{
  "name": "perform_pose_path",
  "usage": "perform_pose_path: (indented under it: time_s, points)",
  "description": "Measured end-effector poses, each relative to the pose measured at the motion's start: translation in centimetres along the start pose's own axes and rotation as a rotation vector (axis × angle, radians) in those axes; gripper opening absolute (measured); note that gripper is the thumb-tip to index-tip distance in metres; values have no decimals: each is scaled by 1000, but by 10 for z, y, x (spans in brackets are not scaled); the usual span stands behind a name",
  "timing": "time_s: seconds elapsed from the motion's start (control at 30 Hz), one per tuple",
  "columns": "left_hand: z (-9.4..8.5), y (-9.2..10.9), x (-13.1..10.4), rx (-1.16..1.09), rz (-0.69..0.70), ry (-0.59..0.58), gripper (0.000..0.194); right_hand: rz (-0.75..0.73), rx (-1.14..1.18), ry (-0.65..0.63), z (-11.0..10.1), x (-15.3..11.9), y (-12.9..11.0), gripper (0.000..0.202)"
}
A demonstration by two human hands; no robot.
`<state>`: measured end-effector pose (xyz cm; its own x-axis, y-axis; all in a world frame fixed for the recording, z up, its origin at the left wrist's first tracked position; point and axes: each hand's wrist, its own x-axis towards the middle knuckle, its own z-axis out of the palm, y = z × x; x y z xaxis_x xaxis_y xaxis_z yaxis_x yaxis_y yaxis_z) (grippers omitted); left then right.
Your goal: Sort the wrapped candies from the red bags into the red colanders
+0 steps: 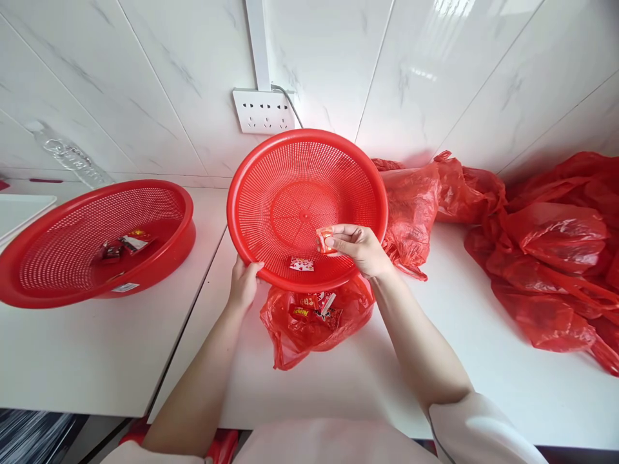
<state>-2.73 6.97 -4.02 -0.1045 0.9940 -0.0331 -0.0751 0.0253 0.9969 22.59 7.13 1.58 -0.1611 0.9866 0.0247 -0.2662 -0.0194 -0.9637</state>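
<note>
A red perforated plastic basket (261, 161) is tilted toward me in the middle. My left hand (244, 281) grips its lower left rim, thumb over the edge. Over the basket's lower right, my right hand (355, 248) pinches a small red-and-orange wrapped snack packet (325, 241) between thumb and fingers. One white-and-red packet (302, 264) lies inside near the lower rim. Just below the basket, an opened red plastic bag (290, 345) holds several small wrapped packets (314, 306); the basket's rim covers its far part.
At left stands another red basket (178, 222) with several packets in it. Behind it a clear plastic bottle (72, 154) leans. Filled red plastic bags (411, 206) and a larger pile of them (551, 258) lie at right. A socket strip (264, 111) is on the tiled wall.
</note>
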Motion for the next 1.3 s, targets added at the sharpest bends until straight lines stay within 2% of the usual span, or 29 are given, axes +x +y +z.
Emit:
perform_pose_path:
  time_s: [0.17, 0.27, 0.33, 0.53, 0.7, 0.93, 1.17, 1.3]
  points:
    - [1, 0, 0, -30, -6, -14, 44, 69, 220, -48, 4, 3, 0, 31]
    - [0, -1, 1, -28, -3, 1, 44, 167, 255, -107, 6, 3, -2, 56]
    - [0, -2, 1, -34, -7, -3, 44, 205, 262, -162, 8, 2, -4, 63]
    - [-1, -4, 2, -41, -1, -2, 47, 247, 341, -281, 15, -2, -7, 54]
    - [0, -1, 1, -24, -1, -13, 47, 233, 272, -306, 11, -4, -6, 39]
    - [2, 2, 0, -41, -31, -6, 48, 265, 226, -395, 6, -8, -5, 42]
    - [0, 1, 1, -27, -23, -25, 47, 214, -96, -316, 10, -8, -3, 37]
    - [0, 1, 1, -16, -25, -29, 43, 236, -211, -424, 8, -11, -8, 40]
